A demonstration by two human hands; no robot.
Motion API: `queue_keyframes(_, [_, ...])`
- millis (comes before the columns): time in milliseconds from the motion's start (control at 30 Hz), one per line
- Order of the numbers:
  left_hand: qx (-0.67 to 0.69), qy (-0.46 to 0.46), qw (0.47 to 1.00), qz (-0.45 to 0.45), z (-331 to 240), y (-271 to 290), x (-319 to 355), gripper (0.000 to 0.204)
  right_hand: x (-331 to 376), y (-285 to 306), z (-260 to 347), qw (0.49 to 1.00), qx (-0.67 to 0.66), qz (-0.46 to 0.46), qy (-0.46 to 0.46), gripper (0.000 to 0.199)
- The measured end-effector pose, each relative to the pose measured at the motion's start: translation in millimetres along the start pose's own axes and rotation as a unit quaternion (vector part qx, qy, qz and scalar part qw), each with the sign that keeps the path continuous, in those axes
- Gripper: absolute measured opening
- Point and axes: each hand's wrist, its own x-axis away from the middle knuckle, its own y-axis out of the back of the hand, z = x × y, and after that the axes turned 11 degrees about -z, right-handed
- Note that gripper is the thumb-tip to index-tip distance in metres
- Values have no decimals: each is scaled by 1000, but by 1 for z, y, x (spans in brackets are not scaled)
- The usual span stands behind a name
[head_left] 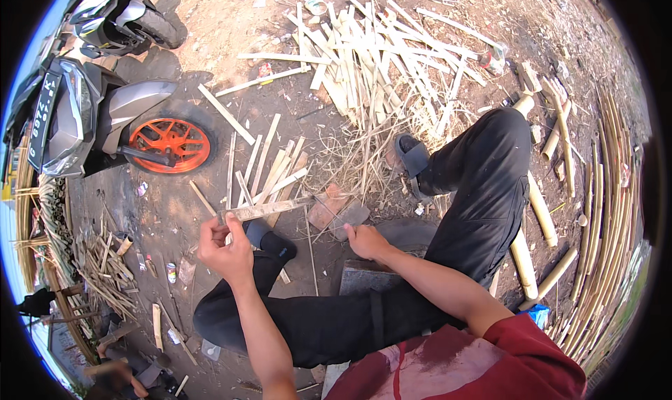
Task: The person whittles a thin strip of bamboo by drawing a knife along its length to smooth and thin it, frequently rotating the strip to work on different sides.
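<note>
My left hand (pixel 227 249) is closed, with thumb and fingers pinching one end of a flat split bamboo strip (pixel 269 209). The strip points rightward, above the ground between my legs. Lower and to the right, my right hand (pixel 369 243) is closed with its thumb on top. A thin line shows near that thumb, but what the fingers grip is hidden. Just beyond it lie a reddish brick piece (pixel 327 205) and a greyish block (pixel 353 219). A small pile of split bamboo strips (pixel 276 170) rests past the left hand.
A large heap of bamboo strips (pixel 378 57) and shavings lies ahead. Two motorbikes stand at the left, the nearer with an orange wheel (pixel 170 145). Bamboo poles (pixel 537 211) and long thin canes (pixel 616 225) lie right. Another person (pixel 140 375) is at the lower left.
</note>
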Motion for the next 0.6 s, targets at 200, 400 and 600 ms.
queue_keyframes(200, [-77, -39, 996, -22, -7, 0, 5, 16, 15, 18, 40, 999, 11, 46, 6, 67])
queue_keyframes(400, [-81, 4, 996, -33, 2, 3, -3, 18, -6, 14, -15, 995, 80, 34, -42, 66])
queue_keyframes(600, [-85, -3, 996, -18, -4, 1, 1, 18, 22, 35, 43, 993, 70, 82, -47, 65])
